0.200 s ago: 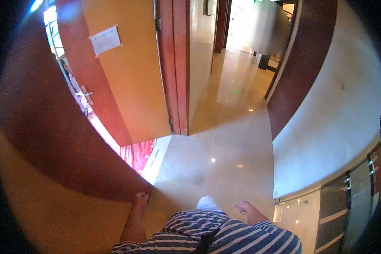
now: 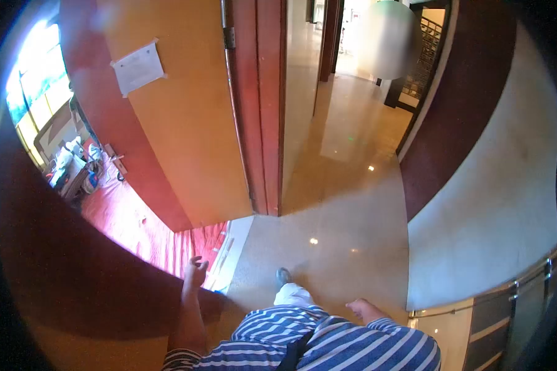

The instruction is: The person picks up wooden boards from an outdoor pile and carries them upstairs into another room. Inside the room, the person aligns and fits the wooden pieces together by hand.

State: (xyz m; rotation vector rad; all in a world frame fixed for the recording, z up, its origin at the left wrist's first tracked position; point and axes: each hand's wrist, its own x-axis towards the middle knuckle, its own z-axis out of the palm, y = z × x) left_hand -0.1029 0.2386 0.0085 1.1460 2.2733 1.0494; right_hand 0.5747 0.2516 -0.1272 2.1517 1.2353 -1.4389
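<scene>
Head view, doorway: from here I see the orange-and-red door (image 2: 179,142) standing open, its hinged side by the red door frame (image 2: 267,123).
Left hand (image 2: 196,272): fingers loosely bent, nothing visible in them; it shows against the pinkish-red cloth (image 2: 136,219) past the opening, near the dark panel (image 2: 105,266). Whether it touches the panel, I can't tell.
Right hand (image 2: 364,310): low before the striped shirt (image 2: 353,343), over the glossy floor (image 2: 334,210); its fingers look partly curled, but I can't tell whether they're closed.
Door from hand: ahead of the left hand, the nearer one; its long axis runs upright.
Taped paper sheet (image 2: 138,68): high on the door, faint marks, too small to read.
Brands: none legible.
</scene>
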